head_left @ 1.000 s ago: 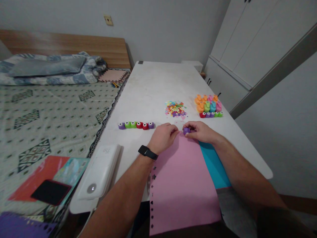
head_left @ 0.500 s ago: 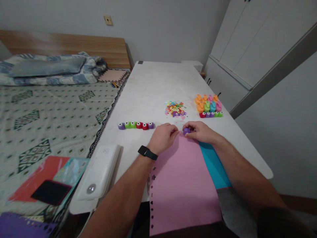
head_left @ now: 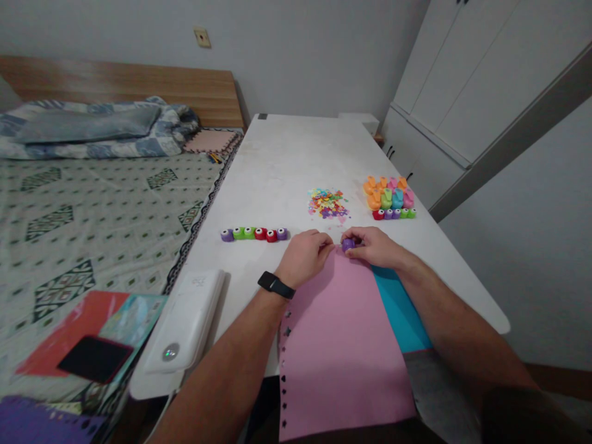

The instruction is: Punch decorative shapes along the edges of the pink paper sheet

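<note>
A sheet of pink paper (head_left: 345, 345) reaches from the table down toward my lap, with small shapes punched out along its left edge. My left hand (head_left: 307, 253) pinches the sheet's far edge near its left corner. Around a small purple craft punch (head_left: 348, 245) at that same far edge, my right hand (head_left: 375, 246) has its fingers closed. The paper's edge meets the punch; how far it goes in is hidden. Under the pink sheet, blue paper (head_left: 398, 308) shows on the right.
Beyond my hands lies a pile of colourful paper cut-outs (head_left: 327, 203). Small punches (head_left: 254, 234) line up at left; larger punches (head_left: 386, 196) cluster at right. A white device (head_left: 185, 320) lies on the table's left edge. A dark phone (head_left: 95, 359) rests on the bed.
Both hands, the punch and the pink paper stay almost in place. Small green lights now show on the white device's round display.
</note>
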Available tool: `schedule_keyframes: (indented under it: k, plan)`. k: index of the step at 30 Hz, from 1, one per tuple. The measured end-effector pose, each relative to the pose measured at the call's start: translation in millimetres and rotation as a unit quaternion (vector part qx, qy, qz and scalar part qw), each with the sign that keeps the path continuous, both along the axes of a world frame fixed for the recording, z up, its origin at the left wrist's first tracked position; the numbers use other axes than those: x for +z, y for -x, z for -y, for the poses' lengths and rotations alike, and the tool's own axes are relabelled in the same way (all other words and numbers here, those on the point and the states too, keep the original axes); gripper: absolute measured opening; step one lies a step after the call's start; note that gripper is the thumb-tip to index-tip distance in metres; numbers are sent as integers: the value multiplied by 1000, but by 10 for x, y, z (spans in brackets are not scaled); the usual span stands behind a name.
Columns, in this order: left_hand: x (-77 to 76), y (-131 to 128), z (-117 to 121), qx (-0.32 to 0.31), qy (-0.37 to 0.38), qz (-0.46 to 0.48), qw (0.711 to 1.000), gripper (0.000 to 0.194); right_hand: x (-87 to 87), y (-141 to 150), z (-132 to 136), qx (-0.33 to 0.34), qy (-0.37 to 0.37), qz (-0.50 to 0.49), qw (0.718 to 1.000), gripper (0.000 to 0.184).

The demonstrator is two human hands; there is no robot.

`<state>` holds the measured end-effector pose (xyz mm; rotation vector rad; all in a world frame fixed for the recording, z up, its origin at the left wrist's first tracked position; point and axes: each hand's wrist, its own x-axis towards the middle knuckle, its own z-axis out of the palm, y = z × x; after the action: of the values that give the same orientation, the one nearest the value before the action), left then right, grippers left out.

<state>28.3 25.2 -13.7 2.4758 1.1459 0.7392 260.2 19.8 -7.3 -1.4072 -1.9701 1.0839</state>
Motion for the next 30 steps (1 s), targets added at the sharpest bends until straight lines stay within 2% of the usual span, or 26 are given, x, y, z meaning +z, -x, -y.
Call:
schedule_keyframes:
  k: [10, 24, 27, 30]
  plan:
    - [0, 6, 2, 3, -2, -3, 1000, 19, -32, 8, -19, -2, 5, -2, 1000, 28]
    - [-15, 14, -6, 6, -1, -13, 1000, 19, 54, -7, 15, 5, -9, -8, 1000, 35]
    - [-7, 14, -9, 8, 3, -20, 1000, 19, 17, -27, -13, -21, -14, -32, 999, 36]
    - [14, 15, -6, 8, 5, -26, 1000, 18, -46, -46, -69, -84, -17, -104, 991, 37]
